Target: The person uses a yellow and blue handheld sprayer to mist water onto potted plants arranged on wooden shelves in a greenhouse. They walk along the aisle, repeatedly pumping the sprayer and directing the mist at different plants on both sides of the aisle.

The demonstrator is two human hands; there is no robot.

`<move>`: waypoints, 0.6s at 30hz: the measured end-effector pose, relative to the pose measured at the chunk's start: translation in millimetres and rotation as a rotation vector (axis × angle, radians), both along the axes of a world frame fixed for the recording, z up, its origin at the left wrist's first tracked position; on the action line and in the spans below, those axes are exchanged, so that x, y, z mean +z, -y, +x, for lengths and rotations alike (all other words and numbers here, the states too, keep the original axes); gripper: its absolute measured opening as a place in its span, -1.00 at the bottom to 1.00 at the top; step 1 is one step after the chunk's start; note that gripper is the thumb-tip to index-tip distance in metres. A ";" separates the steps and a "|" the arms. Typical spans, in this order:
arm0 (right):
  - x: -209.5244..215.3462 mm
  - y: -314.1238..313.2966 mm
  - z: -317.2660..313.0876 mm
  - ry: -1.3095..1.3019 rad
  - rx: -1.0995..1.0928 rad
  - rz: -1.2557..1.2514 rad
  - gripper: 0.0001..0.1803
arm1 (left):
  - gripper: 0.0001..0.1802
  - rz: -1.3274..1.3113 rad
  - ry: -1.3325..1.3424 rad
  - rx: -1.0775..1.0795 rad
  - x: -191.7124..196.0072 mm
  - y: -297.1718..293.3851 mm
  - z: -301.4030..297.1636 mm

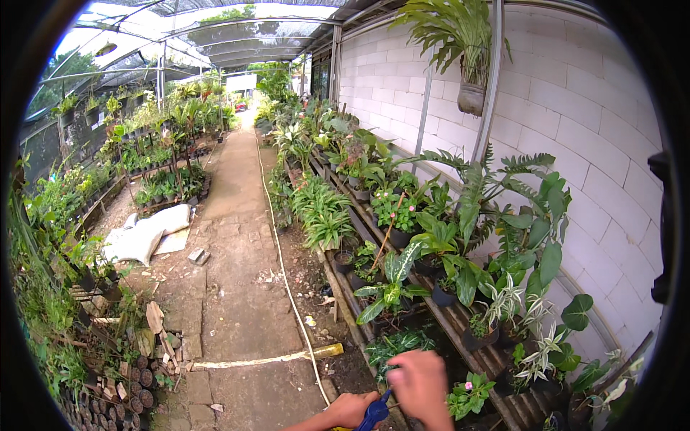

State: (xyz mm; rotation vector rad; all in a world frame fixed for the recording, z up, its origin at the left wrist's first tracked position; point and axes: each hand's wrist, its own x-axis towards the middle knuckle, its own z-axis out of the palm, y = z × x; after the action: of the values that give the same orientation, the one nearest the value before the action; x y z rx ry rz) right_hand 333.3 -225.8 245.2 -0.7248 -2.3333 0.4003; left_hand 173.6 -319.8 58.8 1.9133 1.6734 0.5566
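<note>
While the left hand (350, 409) curled its fingers beside a blue tool (376, 412) lying between both hands, the right hand (418, 382) was blurred, fingers bent; either's grip couldn't be told.

Plump white sacks (146, 235) lie at nine o'clock. At ten stand tiers of green potted plants (159, 156); at eleven, a dark mesh roof (269, 31) spreads overhead. A leafy green hanging plant (468, 54) is at one o'clock, before the whitish block wall (596, 129) at two. A long pale pole (248, 363) lies across the brown path (237, 309) at seven; small, round dark pots (146, 396) are piled at eight.
</note>
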 end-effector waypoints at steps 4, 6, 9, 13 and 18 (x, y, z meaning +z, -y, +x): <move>-76.7 18.3 -39.8 0.004 0.012 -0.214 -0.56 | -0.28 -0.082 0.019 -0.014 -14.8 -3.2 -18.0; -109.0 14.8 -30.4 -0.283 0.036 -0.214 -0.61 | -0.27 -0.034 0.000 -0.015 -17.7 -4.8 -19.9; -135.2 20.9 -22.6 -0.777 0.311 -0.840 -0.59 | -0.24 0.019 0.001 0.017 -13.8 -2.4 -18.2; -89.3 21.0 -14.0 -0.857 0.484 -0.858 -0.43 | -0.24 0.009 0.030 0.031 -4.2 -3.8 -15.4; 30.1 -17.6 26.8 -0.486 0.303 -0.200 -0.39 | -0.26 0.005 0.098 -0.014 -12.6 -6.0 -8.4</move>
State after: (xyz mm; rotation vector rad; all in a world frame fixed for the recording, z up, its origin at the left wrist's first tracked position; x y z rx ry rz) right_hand 360.1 -208.2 275.3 -0.3093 -1.9511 0.8523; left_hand 165.2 -313.8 46.2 1.8691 1.5970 0.6387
